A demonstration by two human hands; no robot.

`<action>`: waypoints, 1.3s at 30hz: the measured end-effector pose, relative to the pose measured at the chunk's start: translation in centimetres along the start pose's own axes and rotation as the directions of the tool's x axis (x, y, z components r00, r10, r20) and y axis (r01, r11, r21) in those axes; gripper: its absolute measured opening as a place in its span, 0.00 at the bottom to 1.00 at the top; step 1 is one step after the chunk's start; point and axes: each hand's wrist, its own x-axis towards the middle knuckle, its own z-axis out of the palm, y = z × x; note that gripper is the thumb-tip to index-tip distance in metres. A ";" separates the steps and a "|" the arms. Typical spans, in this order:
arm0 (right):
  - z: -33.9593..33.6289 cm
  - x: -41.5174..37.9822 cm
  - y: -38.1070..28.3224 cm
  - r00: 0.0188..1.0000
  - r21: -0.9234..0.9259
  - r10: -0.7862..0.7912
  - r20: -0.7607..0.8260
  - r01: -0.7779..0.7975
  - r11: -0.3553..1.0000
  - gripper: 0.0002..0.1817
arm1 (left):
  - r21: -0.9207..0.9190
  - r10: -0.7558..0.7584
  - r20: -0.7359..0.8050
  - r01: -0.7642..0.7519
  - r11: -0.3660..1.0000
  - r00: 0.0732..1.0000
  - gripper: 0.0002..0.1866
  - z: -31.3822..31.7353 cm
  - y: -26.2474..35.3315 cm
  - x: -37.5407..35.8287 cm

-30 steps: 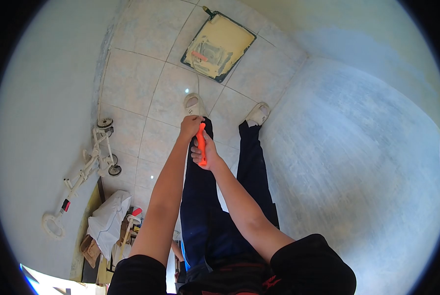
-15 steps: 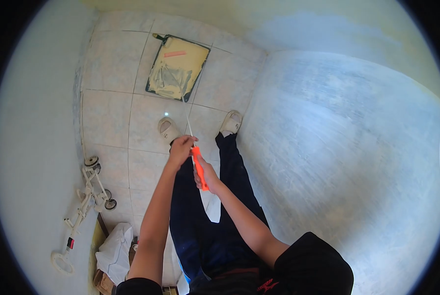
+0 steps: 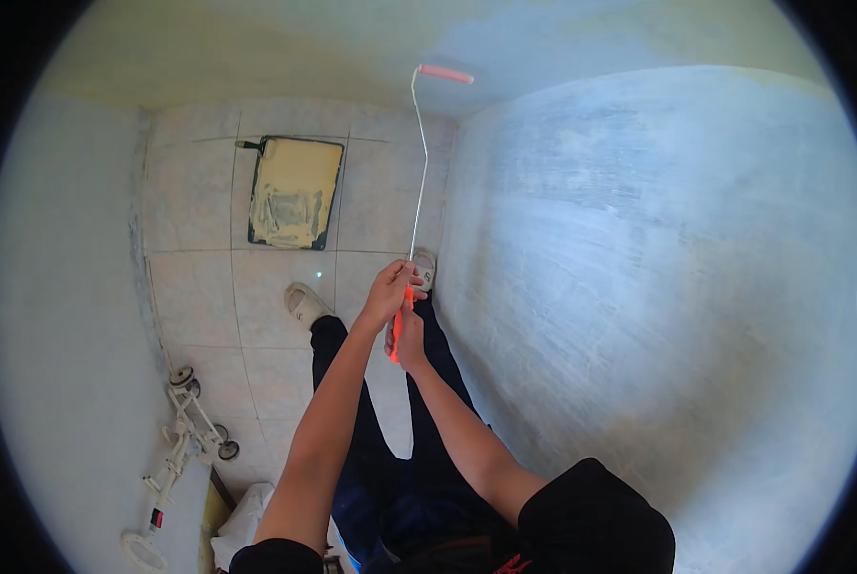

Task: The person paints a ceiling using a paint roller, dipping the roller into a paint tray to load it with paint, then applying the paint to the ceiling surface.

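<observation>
Roller leaves the tray for the far wall

The pink roller sleeve [image 3: 446, 74], over the paint tray [image 3: 299, 182] half a second ago, is now in front of the far wall [image 3: 333, 53], beyond the tray and to its right; whether it touches the wall cannot be told. The view has shifted too, with the tray lower and farther left. The slim, cylindrical sleeve sits crosswise on a thin, bent metal rod [image 3: 423, 163] that runs down to a smooth orange handle [image 3: 397, 335].

The left hand [image 3: 388, 292] pinches the top of the grip where the rod enters, fingers bent together. The right hand [image 3: 409, 337] is closed around the handle just below, fingers curled over it.

The tray is a dark-rimmed rectangle coated in thick, creamy yellow, with smeared grey streaks at its near end. A brush [image 3: 251, 145] juts from its far left corner. Beneath lie pale, faintly mottled square tiles [image 3: 194, 196] with dark joints. The far wall blends dull yellow into soft blue; the right wall [image 3: 620, 287] is chalky blue-white, brushed with streaks. A white wheeled frame [image 3: 175, 450] leans at the left wall, near a crumpled white sack [image 3: 242, 526].
</observation>
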 end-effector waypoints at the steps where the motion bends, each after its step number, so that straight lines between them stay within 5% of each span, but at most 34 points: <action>1: -0.1 0.9 0.1 0.999 0.001 -0.050 -0.019 0.050 0.999 0.30 | 0.018 0.010 0.002 -0.010 1.000 1.000 0.17 0.4 0.6 0.5; 7: -0.2 6.5 0.8 0.992 0.058 -0.124 0.036 0.121 0.991 0.28 | 0.086 0.156 -0.019 -0.154 0.984 0.987 0.18 -0.4 0.7 4.7; 13: -3.1 10.2 2.7 0.991 0.020 -0.125 0.041 0.124 0.992 0.29 | 0.290 0.074 -0.047 -0.057 0.955 0.996 0.17 -0.5 -0.2 5.9; 15: -4.3 11.5 2.9 0.986 0.026 -0.139 0.091 0.138 0.990 0.29 | 0.502 0.254 -0.071 -0.186 0.845 0.964 0.18 -0.3 -1.2 6.5; 21: -4.3 17.3 3.3 0.983 -0.014 -0.156 0.096 0.158 0.987 0.29 | 0.549 0.213 -0.246 -0.045 0.835 0.945 0.17 -0.6 -2.4 11.2; 25: -5.6 17.2 3.8 0.978 0.034 -0.206 0.016 0.206 0.978 0.26 | 0.520 0.191 -0.221 -0.050 0.853 0.957 0.16 0.8 -2.2 10.9; 30: -5.2 15.9 -0.5 0.950 0.025 -0.311 0.028 0.310 0.950 0.25 | 0.446 0.375 -0.202 -0.256 0.858 0.905 0.14 4.4 0.5 8.2; 37: -2.7 10.6 -8.1 0.897 0.068 -0.407 0.169 0.401 0.913 0.25 | 0.490 0.409 -0.098 -0.314 0.813 0.907 0.18 8.0 8.3 3.3; 39: -1.1 8.8 -10.0 0.848 0.074 -0.508 0.148 0.503 0.861 0.25 | 0.383 0.580 -0.070 -0.515 0.767 0.812 0.19 9.1 9.4 2.2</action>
